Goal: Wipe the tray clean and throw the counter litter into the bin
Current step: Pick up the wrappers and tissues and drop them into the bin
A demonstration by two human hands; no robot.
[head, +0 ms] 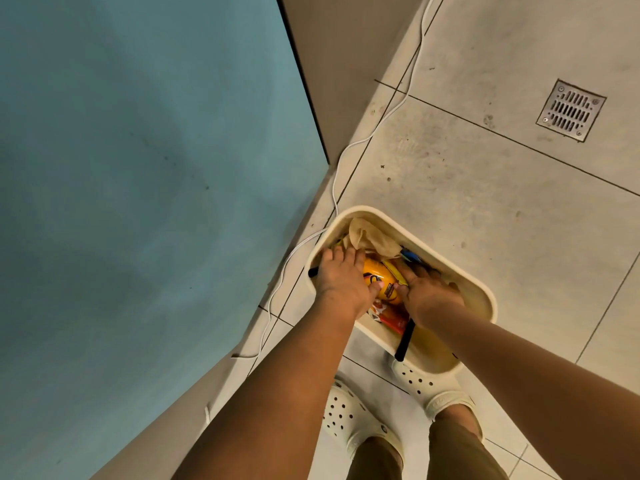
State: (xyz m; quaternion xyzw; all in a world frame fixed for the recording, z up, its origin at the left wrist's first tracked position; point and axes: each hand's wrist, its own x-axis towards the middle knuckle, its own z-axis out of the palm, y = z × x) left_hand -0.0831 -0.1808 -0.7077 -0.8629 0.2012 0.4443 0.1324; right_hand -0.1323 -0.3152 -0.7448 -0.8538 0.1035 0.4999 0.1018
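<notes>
Now | both grips (341,277) (427,291) press yellow packet (380,278) | inside bin (485,289)

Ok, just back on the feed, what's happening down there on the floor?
The person stands over a cream bin on the tiled floor, both hands inside it. The left hand and right hand press down on a yellow wrapper lying among other litter, with a beige cloth at the far end. No tray is in view.

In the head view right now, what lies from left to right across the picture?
Blue surface → white cable → left hand → yellow packet → right hand → floor drain.
</notes>
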